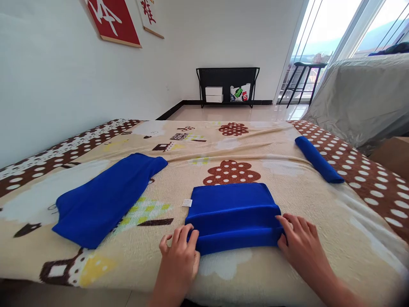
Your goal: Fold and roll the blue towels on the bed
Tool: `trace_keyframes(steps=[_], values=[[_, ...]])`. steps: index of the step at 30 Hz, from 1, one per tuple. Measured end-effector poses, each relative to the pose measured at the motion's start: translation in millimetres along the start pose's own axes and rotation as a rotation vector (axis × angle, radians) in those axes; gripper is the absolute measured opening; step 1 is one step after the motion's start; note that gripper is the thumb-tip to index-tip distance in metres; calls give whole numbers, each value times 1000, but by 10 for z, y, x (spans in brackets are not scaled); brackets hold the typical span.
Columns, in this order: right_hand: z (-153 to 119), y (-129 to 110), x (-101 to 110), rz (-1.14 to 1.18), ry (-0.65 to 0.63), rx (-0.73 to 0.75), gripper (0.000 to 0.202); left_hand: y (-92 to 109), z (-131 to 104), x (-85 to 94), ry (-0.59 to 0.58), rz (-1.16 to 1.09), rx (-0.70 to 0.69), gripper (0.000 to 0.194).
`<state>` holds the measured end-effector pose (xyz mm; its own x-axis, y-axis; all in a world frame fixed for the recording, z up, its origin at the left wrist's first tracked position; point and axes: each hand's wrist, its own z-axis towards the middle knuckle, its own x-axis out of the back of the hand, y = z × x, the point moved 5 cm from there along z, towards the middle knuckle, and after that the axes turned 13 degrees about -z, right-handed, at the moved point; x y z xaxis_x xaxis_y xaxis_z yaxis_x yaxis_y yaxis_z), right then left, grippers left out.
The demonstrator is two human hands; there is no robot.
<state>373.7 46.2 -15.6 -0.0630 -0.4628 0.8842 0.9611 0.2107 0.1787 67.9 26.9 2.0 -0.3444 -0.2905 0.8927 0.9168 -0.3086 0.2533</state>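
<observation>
A blue cloth (231,200) lies in front of me on the bed, its near edge folded over into a strip and a small white label showing at its left side. My left hand (180,251) pinches the folded strip at the near left corner. At the near right corner, my right hand (298,238) grips the other end between thumb and fingers. Off to the left, a second blue cloth (108,200) is spread out, slightly rumpled. A third blue cloth, rolled into a tube (319,161), rests toward the right edge of the bed.
A cream blanket (275,149) with brown dotted borders covers the bed. Beyond its far edge stands a black rack (228,76) holding a white box. A covered piece of furniture (367,89) and a black stool (306,66) are at the right. A wall rises on the left.
</observation>
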Motion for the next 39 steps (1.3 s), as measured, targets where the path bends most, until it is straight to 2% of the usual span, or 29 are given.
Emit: trace_keyframes(steps=[2,4,6,8,12,14,15,17,20,22,23,25,27,29,30,32,34,36,37,39], values=[[24,-318,77,63,68,84,47,276,-2,-58,63,-4,-81,45],[66,-643,137,219,92,215,48,585,32,-157,17,-83,-241,51],[102,-816,146,339,90,282,43,760,60,-249,-59,-147,-364,50],[105,-787,77,370,66,285,38,705,65,-289,-79,-148,-380,47],[-6,-364,-154,303,24,203,42,240,-11,-244,-45,-69,-288,46],[-48,-205,-206,263,21,131,43,110,-38,-205,-18,-32,-237,45],[-48,-184,-197,245,28,96,42,115,-36,-193,5,-17,-217,44],[7,-285,-115,228,50,76,39,261,0,-198,56,-3,-195,43],[179,-673,22,275,7,237,40,608,107,-301,54,-71,-236,42],[280,-821,20,288,-56,306,40,689,167,-386,-11,-115,-264,43],[311,-806,-13,270,-73,289,40,638,182,-409,-36,-109,-253,44],[315,-630,-116,197,-73,191,42,373,170,-398,-44,-52,-180,45],[254,-392,-206,117,-47,95,45,43,106,-319,-2,15,-96,48],[196,-254,-217,70,3,40,46,-152,35,-223,58,58,-60,47],[190,-258,-190,66,28,37,44,-163,19,-185,85,70,-60,46],[239,-418,-102,116,44,107,37,-14,50,-153,112,58,-95,41],[336,-680,-31,221,-7,235,36,258,156,-195,66,-29,-166,38],[416,-843,-24,281,-69,296,37,467,268,-281,-28,-147,-224,37],[435,-837,-48,271,-80,274,37,495,303,-318,-61,-186,-227,36],[405,-662,-136,185,-67,163,41,373,312,-340,-53,-186,-169,34]])
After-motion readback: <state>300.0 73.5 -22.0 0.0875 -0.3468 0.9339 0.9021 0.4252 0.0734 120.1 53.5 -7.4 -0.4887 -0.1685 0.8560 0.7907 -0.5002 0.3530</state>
